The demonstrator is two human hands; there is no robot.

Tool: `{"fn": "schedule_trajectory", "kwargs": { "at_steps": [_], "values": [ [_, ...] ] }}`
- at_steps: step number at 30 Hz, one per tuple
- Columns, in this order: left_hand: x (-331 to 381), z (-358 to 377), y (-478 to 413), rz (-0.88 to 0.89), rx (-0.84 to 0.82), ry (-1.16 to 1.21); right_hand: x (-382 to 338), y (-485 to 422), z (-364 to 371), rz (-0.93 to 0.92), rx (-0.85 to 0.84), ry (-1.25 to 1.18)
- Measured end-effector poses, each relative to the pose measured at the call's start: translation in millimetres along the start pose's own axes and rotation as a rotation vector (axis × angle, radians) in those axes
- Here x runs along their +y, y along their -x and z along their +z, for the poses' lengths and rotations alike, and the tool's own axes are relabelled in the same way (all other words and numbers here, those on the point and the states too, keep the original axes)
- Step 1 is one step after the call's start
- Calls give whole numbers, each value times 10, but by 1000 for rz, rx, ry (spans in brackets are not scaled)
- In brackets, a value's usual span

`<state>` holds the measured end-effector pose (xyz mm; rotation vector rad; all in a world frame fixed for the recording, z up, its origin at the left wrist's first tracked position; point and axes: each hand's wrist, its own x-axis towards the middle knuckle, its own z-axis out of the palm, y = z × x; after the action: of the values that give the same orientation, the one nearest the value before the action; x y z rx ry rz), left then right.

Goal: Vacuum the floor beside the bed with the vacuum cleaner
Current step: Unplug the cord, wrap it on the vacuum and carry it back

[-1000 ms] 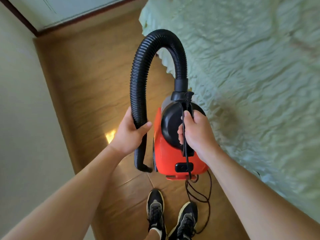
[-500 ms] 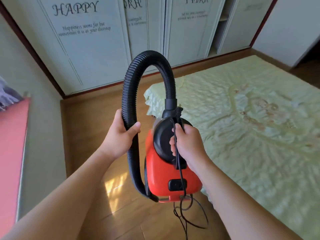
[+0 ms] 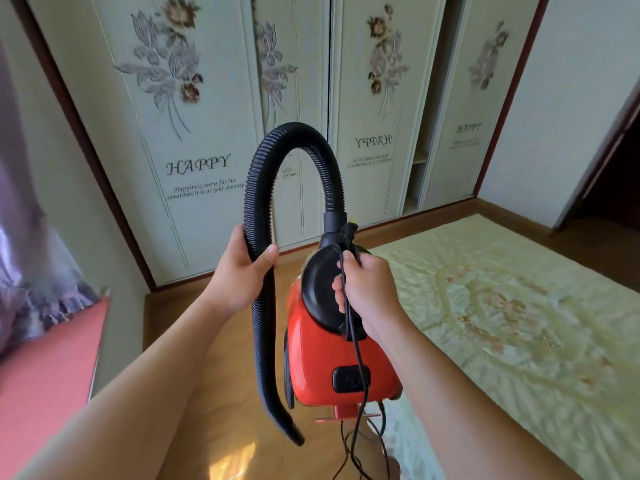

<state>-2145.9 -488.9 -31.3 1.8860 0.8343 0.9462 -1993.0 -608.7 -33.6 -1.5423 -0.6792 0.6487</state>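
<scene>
Up off the floor [image 3: 194, 403], the red vacuum cleaner [image 3: 332, 362] hangs in front of the person, carried by both hands. The right hand [image 3: 367, 289] has its grip closed tight around the black handle on top of the body, fingers curled under it and thumb on the near side; the thin black power cord [image 3: 356, 372] is pinned under that same grip and runs down from it across the red casing, past the black switch, to trail in loops below the machine. The left hand [image 3: 242, 275] has its grip wrapped around the black ribbed hose [image 3: 263, 188], thumb across the front, fingers behind. Above this grip the hose arches over and comes down into the collar just above the right hand; below it the hose hangs straight, its tapered open end free in the air beside the red body. To the right of the right-hand grip lies the bed [image 3: 502, 306] under a pale green quilted cover. Beyond both hands stand wardrobe doors [image 3: 194, 133] printed with flowers and the word HAPPY.
</scene>
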Motion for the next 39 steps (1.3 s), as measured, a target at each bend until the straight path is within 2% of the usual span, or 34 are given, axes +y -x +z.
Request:
{"fn": "schedule_trajectory", "kwargs": {
  "at_steps": [9, 18, 27, 39],
  "values": [
    [828, 12, -102, 55, 33, 84, -808, 55, -332, -53, -7, -71],
    [1156, 68, -319, 57, 76, 124, -1091, -163, -488, -114, 7, -40],
    [892, -257, -704, 70, 120, 130, -1152, -527, 4, -120, -23, -26],
    [78, -1247, -1621, 100, 94, 128, -1194, -1191, 1382, -79, 14, -25]
  ]
}}
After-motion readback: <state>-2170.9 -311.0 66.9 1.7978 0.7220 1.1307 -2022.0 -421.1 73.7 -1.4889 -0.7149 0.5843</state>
